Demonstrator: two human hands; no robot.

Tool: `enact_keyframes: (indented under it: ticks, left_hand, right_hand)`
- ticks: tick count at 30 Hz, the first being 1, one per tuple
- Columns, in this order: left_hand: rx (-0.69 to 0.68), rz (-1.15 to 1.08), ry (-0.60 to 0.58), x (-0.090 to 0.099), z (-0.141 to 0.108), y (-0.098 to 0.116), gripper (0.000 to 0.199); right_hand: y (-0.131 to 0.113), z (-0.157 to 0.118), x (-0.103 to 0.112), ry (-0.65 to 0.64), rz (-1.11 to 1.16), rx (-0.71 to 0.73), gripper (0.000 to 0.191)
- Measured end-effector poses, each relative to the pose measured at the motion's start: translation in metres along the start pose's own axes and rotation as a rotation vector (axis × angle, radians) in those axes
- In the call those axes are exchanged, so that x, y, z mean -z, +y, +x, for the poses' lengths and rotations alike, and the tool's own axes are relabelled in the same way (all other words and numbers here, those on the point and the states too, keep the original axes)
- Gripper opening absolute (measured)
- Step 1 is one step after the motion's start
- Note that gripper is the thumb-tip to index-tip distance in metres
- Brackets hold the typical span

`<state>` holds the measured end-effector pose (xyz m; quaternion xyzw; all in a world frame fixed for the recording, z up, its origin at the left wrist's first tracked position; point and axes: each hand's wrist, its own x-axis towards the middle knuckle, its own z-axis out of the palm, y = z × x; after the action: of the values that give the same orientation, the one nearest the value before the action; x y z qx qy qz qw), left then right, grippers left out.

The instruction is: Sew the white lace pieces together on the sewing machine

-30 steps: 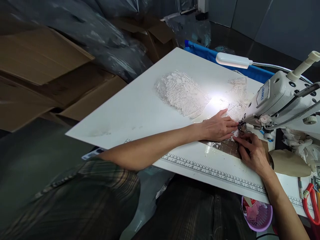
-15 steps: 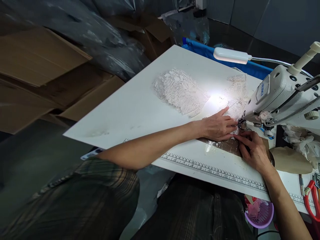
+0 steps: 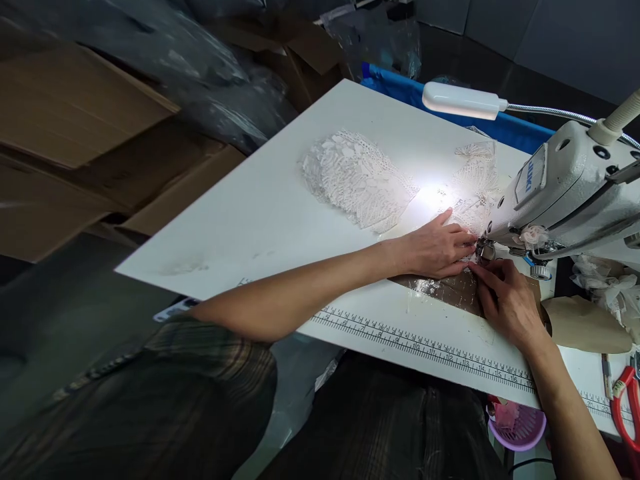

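White lace fabric [image 3: 473,207] runs beneath the needle area of a white sewing machine [image 3: 555,187], partly washed out by the lamp's glare. My left hand [image 3: 437,250] lies flat on the lace just left of the presser foot [image 3: 484,248], its fingers stretched and the thumb spread. Close in front of the foot, my right hand [image 3: 507,300] pinches the near edge of the lace between thumb and forefinger. The pinched bit is mostly hidden by the fingers. A stack of lace pieces [image 3: 357,180] rests farther left on the white table [image 3: 240,220].
A lit lamp [image 3: 465,100] hangs over the table. Brown tape or board [image 3: 460,293] and a printed ruler [image 3: 415,343] lie along the near side. Red-handled scissors [image 3: 625,407] are at the right, a purple basket [image 3: 523,430] below. Cardboard boxes [image 3: 75,107] stand left.
The view has shifted slightly. Both hands keep nearly the same place at the presser foot, and the lace shows little visible movement.
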<state>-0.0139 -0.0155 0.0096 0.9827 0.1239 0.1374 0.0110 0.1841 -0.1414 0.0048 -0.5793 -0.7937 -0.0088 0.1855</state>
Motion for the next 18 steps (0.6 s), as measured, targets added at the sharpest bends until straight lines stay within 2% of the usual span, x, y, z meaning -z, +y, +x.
enact_keyframes:
  ticks: [7, 13, 16, 18]
  left_hand:
    - [0.092, 0.106, 0.013, -0.004, 0.006, 0.008, 0.038]
    - [0.158, 0.110, 0.015, -0.006, 0.007, 0.016, 0.036]
    - [0.106, 0.055, 0.079, 0.002, 0.003, 0.010, 0.033]
    - [-0.015, -0.035, 0.137, 0.010, -0.002, 0.002, 0.030]
  right_hand:
    - [0.005, 0.004, 0.000, -0.003, -0.004, -0.017, 0.038]
    - [0.010, -0.002, 0.004, 0.098, 0.240, -0.104, 0.038]
    - [0.011, -0.005, 0.003, 0.134, 0.303, -0.163, 0.040]
    - [0.011, -0.005, 0.002, 0.136, 0.315, -0.176, 0.039]
